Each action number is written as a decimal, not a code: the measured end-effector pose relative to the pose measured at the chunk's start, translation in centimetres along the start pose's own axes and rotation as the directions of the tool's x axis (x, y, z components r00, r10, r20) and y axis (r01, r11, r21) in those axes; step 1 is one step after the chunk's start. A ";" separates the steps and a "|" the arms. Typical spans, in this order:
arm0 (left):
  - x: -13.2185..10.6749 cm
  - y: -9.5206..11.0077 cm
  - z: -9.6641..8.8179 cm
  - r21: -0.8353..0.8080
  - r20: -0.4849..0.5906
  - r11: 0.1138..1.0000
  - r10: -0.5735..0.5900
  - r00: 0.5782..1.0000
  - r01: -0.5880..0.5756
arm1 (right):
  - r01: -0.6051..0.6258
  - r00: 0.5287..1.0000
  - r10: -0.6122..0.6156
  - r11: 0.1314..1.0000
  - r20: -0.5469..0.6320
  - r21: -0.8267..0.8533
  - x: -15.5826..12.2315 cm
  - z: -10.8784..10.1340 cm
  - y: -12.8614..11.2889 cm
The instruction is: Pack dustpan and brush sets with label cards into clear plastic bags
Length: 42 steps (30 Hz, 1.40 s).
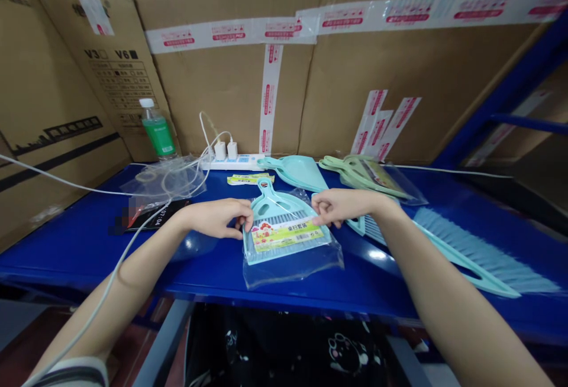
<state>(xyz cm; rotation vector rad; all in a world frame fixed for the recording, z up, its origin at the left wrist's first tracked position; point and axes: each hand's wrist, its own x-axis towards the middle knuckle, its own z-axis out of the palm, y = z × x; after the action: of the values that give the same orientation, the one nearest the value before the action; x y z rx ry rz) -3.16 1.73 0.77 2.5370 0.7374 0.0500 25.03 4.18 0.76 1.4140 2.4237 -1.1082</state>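
Seen from the head view, where both forearms reach in over the blue table, a pale blue dustpan set lies flat near the middle of the near side, its handle pointing far and its wide mouth near. Clear film wraps it and spills loosely past the near edge, while a yellow-green label sits over the grey bristles. It looks like thin moulded plastic, so it should be light and fairly stiff, not fragile, though the film will probably slide and crumple under the fingers. The firmest holds would likely be the rigid side rims or the looped handle; the loose film alone would give little control. The left hand is half curled, with thumb and fingers gripping the left rim through the film. The right hand is more tightly bent, pinching the film-covered right rim between thumb and forefinger. Just far of the set lies another blue dustpan, and well to the right a loose brush.
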 end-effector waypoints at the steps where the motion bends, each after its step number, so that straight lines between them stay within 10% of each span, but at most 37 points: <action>1: 0.0 0.0 0.0 0.013 0.002 1.000 0.005 1.000 -0.005 | -0.002 0.998 0.002 1.000 -0.058 0.013 0.1 0.0 0.0; 7: 0.0 0.0 0.2 0.073 0.011 0.997 -0.010 1.000 0.010 | 0.017 0.956 0.007 0.997 -0.292 0.082 1.2 0.7 -0.1; 42: 1.3 -0.9 1.0 0.060 -0.183 0.998 -0.020 0.983 0.032 | 0.205 0.925 -0.249 0.963 -0.286 -0.176 1.1 0.3 0.4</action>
<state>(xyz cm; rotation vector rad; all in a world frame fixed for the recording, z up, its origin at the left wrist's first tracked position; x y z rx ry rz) -2.34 2.63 -0.64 2.6064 0.8550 0.2574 24.67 4.91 -0.20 1.3738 2.8814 -0.7790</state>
